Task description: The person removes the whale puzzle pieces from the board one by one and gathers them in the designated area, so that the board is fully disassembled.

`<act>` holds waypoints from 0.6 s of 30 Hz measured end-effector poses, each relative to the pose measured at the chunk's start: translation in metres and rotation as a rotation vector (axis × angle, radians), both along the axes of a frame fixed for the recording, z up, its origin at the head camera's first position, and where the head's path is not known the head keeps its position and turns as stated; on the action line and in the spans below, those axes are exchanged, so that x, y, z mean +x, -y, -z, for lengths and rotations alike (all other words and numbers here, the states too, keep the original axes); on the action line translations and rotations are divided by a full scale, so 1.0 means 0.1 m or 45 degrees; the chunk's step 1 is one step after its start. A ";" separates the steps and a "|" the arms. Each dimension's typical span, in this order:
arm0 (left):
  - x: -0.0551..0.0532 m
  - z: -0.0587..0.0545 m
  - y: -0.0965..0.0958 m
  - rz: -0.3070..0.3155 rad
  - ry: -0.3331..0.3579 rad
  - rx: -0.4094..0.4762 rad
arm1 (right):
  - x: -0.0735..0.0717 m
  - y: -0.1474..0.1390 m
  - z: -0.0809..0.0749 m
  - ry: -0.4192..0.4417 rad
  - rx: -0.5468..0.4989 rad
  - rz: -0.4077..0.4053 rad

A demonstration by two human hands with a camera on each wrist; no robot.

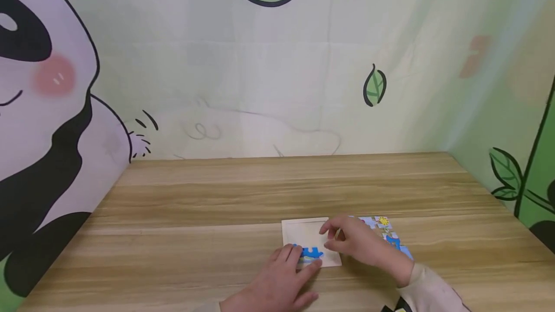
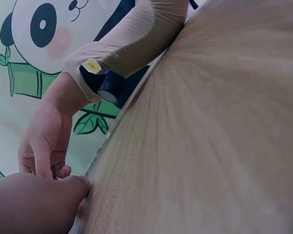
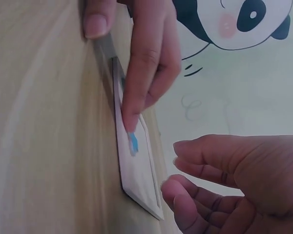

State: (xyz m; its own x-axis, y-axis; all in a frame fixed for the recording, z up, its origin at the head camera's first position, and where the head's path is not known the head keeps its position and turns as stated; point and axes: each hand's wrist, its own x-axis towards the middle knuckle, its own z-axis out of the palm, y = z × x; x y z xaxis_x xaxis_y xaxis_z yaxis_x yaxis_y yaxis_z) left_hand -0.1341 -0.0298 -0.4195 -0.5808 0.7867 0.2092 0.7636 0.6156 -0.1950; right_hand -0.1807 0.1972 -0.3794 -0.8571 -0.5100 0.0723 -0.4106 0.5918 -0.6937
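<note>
A pale square wooden puzzle tray [image 1: 299, 230] lies on the table, with blue jigsaw pieces [image 1: 311, 253] along its near side. My left hand [image 1: 279, 278] rests at the tray's near left, fingertips touching the blue pieces. In the right wrist view, the index fingertip of the left hand [image 3: 146, 53] presses by a small blue piece [image 3: 133, 142] inside the tray. Above the tray's right side hovers my right hand [image 1: 357, 240], thumb and fingers loosely bent and apart. Nothing shows between them in the right wrist view. The left wrist view hides the tray.
More colourful jigsaw pieces [image 1: 383, 221], partly behind the right hand, lie to the tray's right. The wood-grain table [image 1: 195, 201] runs back to a wall [image 1: 277, 85] painted with a panda and leaves.
</note>
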 end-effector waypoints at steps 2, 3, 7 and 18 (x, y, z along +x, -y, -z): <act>0.01 -0.01 -0.01 0.008 -0.019 -0.019 | 0.01 0.02 0.02 0.000 0.004 0.007; 0.01 -0.01 -0.02 0.014 -0.035 -0.023 | 0.02 0.02 0.02 -0.002 0.005 0.013; 0.01 -0.02 -0.02 0.018 -0.063 -0.031 | 0.03 0.05 0.06 0.001 0.016 0.028; 0.01 -0.07 0.00 0.003 0.006 -0.070 | 0.07 0.18 0.17 -0.062 0.121 0.076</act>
State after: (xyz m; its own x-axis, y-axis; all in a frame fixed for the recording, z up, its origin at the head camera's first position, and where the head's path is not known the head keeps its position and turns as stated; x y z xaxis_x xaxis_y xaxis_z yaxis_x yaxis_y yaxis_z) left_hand -0.1330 -0.0295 -0.4122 -0.5800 0.7981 0.1632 0.7658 0.6025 -0.2249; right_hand -0.1732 0.1797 -0.3960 -0.8828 -0.4649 0.0682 -0.4045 0.6782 -0.6136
